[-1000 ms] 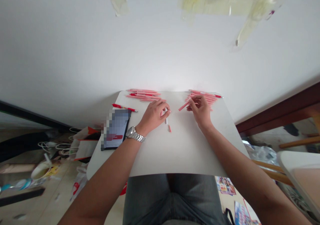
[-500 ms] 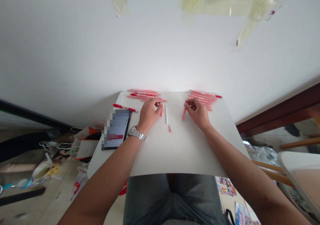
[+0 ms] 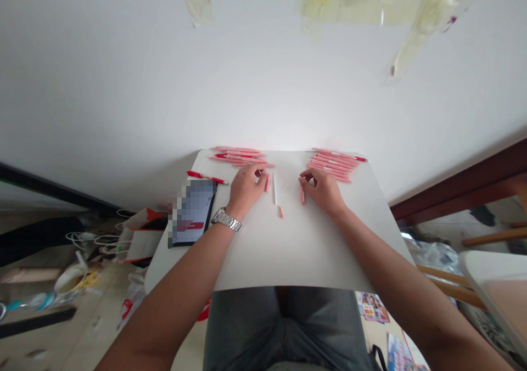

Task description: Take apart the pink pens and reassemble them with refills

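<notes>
On the small white table (image 3: 288, 250), my left hand (image 3: 244, 191), with a metal watch on its wrist, is curled and its fingertips pinch a short pink pen piece (image 3: 267, 183). My right hand (image 3: 325, 192) pinches a pink pen barrel (image 3: 302, 194) that rests on the table. Between the hands lie a thin white refill (image 3: 274, 190) and a small pink tip (image 3: 280, 212), both untouched. A pile of pink pens (image 3: 241, 157) lies beyond the left hand. Another pile of pink pens (image 3: 334, 165) lies beyond the right hand.
A red pen (image 3: 206, 177) and a dark phone (image 3: 191, 212) lie at the table's left edge. A white wall rises right behind the table. Bags and cables clutter the floor at left; a wooden frame and a white chair stand at right.
My left hand let the white refill lie on the table and moved left to the short pink piece. My right hand brought its pink barrel from the right pile down toward me.
</notes>
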### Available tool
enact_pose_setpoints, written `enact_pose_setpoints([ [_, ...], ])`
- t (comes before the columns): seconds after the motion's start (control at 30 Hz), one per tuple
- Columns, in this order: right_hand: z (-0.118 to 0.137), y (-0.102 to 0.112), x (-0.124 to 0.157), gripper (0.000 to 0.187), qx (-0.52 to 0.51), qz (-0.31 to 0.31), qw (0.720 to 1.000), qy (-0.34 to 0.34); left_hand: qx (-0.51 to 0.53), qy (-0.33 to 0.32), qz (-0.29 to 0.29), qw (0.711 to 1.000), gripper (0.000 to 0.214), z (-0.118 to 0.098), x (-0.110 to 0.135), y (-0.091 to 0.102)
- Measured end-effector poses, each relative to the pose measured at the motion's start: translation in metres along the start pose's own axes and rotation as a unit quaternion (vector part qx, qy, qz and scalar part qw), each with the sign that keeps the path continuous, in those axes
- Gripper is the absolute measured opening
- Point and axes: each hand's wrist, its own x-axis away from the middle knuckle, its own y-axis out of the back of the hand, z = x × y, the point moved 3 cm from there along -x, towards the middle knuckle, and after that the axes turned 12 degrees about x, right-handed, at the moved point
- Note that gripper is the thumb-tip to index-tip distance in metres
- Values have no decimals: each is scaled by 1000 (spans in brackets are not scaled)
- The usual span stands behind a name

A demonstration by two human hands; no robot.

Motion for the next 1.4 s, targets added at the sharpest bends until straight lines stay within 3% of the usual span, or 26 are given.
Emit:
enact_pose_setpoints([
  [0.5,0,-1,1,13,3,7,1000,12,6,-2,15,1000,13,-2,0,1],
  [0.8,0,2,-1,13,-25,-13,999,-26,3,6,23,1000,13,-3,0,0],
  [1.0,-3,7,-2,24,-27,-40,996,-71,-6,16,26,999,15,-2,0,1],
  [1.2,-7,5,-4,28,-96,-32,993,-64,-18,19,25,999,17,-2,1,1],
  [1.4,-7,6,-5,30,-98,-22,993,-68,-19,20,20,999,16,-1,1,0],
])
